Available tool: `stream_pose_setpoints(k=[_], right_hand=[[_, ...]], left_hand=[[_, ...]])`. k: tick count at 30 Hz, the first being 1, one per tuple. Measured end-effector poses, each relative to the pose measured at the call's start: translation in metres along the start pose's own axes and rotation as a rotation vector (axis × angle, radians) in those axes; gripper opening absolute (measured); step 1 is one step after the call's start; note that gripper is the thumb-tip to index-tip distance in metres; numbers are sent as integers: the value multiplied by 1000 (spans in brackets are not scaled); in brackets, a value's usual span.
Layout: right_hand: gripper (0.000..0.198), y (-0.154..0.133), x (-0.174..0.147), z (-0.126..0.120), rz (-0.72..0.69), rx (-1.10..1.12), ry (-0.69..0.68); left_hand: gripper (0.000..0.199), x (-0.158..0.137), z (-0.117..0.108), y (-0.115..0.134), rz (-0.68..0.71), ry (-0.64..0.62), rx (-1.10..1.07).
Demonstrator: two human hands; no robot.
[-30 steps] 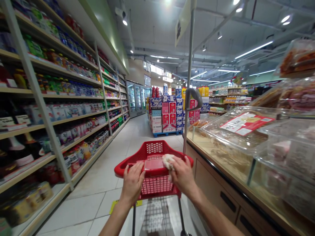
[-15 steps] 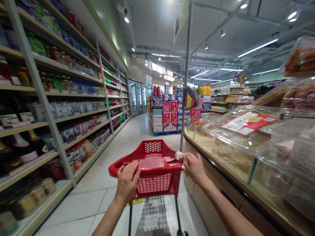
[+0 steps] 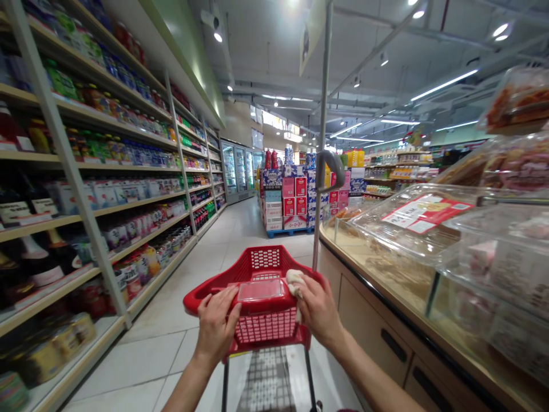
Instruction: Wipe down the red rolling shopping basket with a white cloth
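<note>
In front of me stands a red shopping cart (image 3: 268,329) with a mesh basket and a clear panel (image 3: 260,290) set in its handle. My left hand (image 3: 218,323) is wrapped over the left part of the handle, thumb towards the panel. A crumpled white cloth (image 3: 295,281) is gripped in my right hand (image 3: 318,309), pressed on the handle at the panel's right end. Part of the cloth hangs below the fingers. The right fingertips are partly hidden by the cloth and the handle.
Shelves of bottles and jars (image 3: 124,166) line the left side. A counter (image 3: 377,297) with clear-lidded food boxes (image 3: 429,214) runs along the right, close to my right arm. A metal pole (image 3: 322,114) rises by its corner. Stacked cartons (image 3: 294,197) stand ahead on a blue pallet.
My right hand has slid left along the handle with the cloth, from its right end to beside the panel. The left hand stays on the handle.
</note>
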State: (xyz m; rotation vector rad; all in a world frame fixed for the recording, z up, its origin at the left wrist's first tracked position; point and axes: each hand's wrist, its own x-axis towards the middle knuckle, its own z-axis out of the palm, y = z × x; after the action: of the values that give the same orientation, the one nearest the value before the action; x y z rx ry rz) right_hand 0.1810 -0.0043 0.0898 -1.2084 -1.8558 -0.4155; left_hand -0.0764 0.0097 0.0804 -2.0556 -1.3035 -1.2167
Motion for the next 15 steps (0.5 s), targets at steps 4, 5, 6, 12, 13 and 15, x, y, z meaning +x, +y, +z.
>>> stream_pose_setpoints(k=[4, 5, 6, 12, 13, 15], right_hand=[[31, 34, -2, -3, 213, -92, 107], [31, 34, -3, -1, 205, -76, 134], [30, 28, -5, 2, 161, -47, 152], [27, -11, -2, 10, -99, 41, 148], [27, -6, -1, 7, -68, 34, 135], [27, 8, 0, 1, 24, 13, 129]], left_hand=[[30, -2, -2, 5, 14, 14, 14], [30, -2, -2, 7, 15, 19, 18], [30, -2, -2, 8, 14, 22, 21], [31, -2, -2, 8, 15, 9, 35], [31, -1, -1, 9, 12, 6, 33], [31, -1, 0, 11, -1, 7, 25]])
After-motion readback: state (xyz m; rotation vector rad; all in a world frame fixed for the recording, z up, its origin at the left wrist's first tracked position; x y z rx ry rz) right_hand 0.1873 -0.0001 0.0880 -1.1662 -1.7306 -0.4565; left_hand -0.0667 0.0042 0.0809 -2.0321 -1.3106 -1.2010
